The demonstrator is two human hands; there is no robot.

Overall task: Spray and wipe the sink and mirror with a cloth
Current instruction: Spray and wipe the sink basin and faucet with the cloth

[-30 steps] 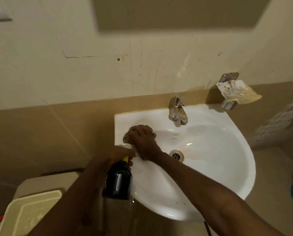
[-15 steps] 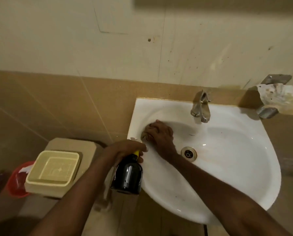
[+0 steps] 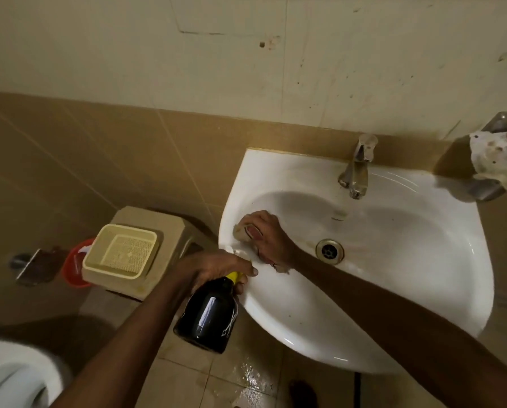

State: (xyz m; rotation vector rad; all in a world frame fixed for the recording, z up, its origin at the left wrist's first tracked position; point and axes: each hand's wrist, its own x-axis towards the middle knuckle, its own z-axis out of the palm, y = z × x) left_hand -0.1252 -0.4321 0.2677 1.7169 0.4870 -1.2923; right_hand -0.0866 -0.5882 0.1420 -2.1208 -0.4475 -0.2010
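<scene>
A white sink [image 3: 423, 260] is fixed to the tan-tiled wall, with a metal tap [image 3: 356, 166] at its back and a drain [image 3: 329, 251] in the bowl. My right hand [image 3: 268, 237] presses a pale cloth [image 3: 242, 231] against the bowl's left inner wall. My left hand [image 3: 216, 267] grips the neck of a black spray bottle [image 3: 209, 313] with a yellow collar, held just outside the sink's left rim. No mirror is in view.
A beige stool [image 3: 163, 231] carrying a cream plastic basket [image 3: 121, 250] stands left of the sink, a red bucket [image 3: 74, 266] behind it. A toilet [image 3: 10, 375] shows at the bottom left. A soap holder [image 3: 499, 160] sticks out at the right. The floor [image 3: 246, 375] below the sink is wet.
The view has swung left and down, showing the stool, basket and toilet. My right hand with the cloth slid along the left side of the bowl. The bottle stays in my left hand.
</scene>
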